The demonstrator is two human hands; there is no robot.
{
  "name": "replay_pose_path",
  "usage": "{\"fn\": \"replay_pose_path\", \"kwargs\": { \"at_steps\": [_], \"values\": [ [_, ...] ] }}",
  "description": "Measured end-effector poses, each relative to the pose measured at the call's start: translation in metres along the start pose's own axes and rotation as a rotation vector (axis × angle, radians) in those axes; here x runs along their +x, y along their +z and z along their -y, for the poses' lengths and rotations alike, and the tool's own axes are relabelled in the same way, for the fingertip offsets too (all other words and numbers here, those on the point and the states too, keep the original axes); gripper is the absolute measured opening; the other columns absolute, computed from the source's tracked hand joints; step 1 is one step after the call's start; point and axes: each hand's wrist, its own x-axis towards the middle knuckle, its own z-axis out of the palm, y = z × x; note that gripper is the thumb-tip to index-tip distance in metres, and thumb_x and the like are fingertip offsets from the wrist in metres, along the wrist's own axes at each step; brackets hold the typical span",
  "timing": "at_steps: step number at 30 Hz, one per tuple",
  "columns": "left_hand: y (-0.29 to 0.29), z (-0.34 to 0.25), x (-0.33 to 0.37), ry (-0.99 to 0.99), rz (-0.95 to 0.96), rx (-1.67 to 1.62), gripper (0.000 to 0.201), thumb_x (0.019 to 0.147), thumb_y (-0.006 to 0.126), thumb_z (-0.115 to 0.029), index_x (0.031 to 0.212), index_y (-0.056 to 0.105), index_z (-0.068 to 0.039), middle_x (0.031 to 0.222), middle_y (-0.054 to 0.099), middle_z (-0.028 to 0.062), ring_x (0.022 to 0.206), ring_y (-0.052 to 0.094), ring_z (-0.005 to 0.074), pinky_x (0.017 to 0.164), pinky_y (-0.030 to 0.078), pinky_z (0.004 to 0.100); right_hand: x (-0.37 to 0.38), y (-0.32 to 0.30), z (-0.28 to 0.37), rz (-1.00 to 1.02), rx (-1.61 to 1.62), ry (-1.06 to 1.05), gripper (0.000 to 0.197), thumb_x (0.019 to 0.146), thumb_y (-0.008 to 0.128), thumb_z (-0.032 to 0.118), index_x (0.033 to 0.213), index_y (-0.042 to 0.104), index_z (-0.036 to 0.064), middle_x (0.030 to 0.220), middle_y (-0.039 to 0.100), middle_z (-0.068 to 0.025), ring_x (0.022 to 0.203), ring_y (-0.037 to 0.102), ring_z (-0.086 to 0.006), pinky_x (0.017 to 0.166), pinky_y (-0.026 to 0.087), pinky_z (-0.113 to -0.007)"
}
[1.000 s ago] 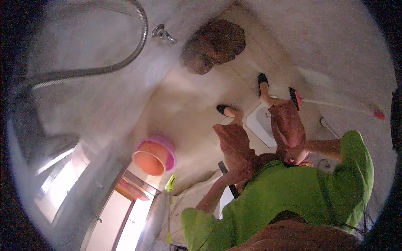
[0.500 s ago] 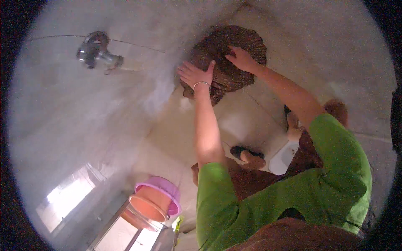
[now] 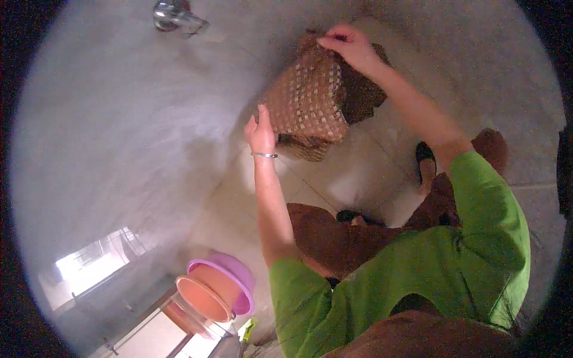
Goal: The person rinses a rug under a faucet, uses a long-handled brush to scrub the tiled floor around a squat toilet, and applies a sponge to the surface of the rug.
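Has, well left of the hands, a bright window [image 3: 98, 259] in a grey wall [image 3: 131, 149], then a metal tap [image 3: 170, 18], then an orange basin [image 3: 215, 283] set partly in a purple basin [image 3: 239, 271]. Rests the left hand [image 3: 261, 134], thumb and fingers parted, grip impossible to tell, at the near-left edge of a brown checkered cloth [image 3: 307, 95], and pinches its top edge with the right hand [image 3: 346, 45]. Has pale tiled floor [image 3: 367, 158] beneath, another grey wall [image 3: 495, 83] right of the hands.

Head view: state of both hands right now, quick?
Left hand: at the left edge of the brown checked cloth; grip cannot be told.
Right hand: closed, pinching its top edge.
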Motion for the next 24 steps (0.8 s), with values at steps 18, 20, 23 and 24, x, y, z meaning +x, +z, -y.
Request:
{"fn": "replay_pose_path", "kwargs": {
  "at_steps": [18, 20, 23, 24],
  "values": [
    [0.037, 0.012, -0.037, -0.166, 0.254, -1.236, 0.043, 0.082, 0.038, -0.035, 0.108, 0.042, -0.001, 0.107, 0.046, 0.0085, 0.096, 0.044, 0.0229, 0.084, 0.034, 0.0355, -0.084, 0.02, 0.041, 0.128, 0.249, 0.008, 0.019, 0.077, 0.051, 0.023, 0.076, 0.048, 0.0033, 0.071, 0.046, -0.0015, 0.07, 0.043, -0.0112, 0.065, 0.038, -0.025],
    [0.057, 0.019, -0.045, -0.181, 0.095, -1.07, 0.045, 0.082, 0.031, -0.039, 0.107, 0.042, -0.004, 0.106, 0.046, 0.0093, 0.096, 0.044, 0.0246, 0.085, 0.034, 0.0374, -0.132, 0.057, 0.033, 0.268, 0.132, -0.035, 0.019, 0.073, 0.055, 0.021, 0.075, 0.046, 0.0048, 0.076, 0.045, -0.0078, 0.071, 0.044, -0.0178, 0.065, 0.037, -0.029],
    [0.07, 0.071, -0.05, -0.076, 0.643, -1.539, 0.041, 0.083, 0.031, -0.037, 0.105, 0.042, -0.004, 0.104, 0.046, 0.0093, 0.097, 0.043, 0.0232, 0.085, 0.034, 0.0358, -0.143, 0.083, 0.034, 0.143, -0.268, -0.341, 0.022, 0.073, 0.051, 0.024, 0.07, 0.043, 0.0037, 0.072, 0.046, -0.0128, 0.067, 0.045, -0.0263, 0.059, 0.036, -0.032],
    [0.084, 0.065, -0.059, -0.088, 0.472, -1.441, 0.039, 0.083, 0.033, -0.036, 0.104, 0.043, -0.005, 0.103, 0.047, 0.0092, 0.097, 0.043, 0.0228, 0.084, 0.034, 0.0351, -0.132, 0.077, 0.027, 0.221, -0.386, -0.274, 0.023, 0.072, 0.051, 0.024, 0.069, 0.044, 0.0035, 0.07, 0.046, -0.0134, 0.065, 0.045, -0.0274, 0.056, 0.036, -0.033]
  ]
}}
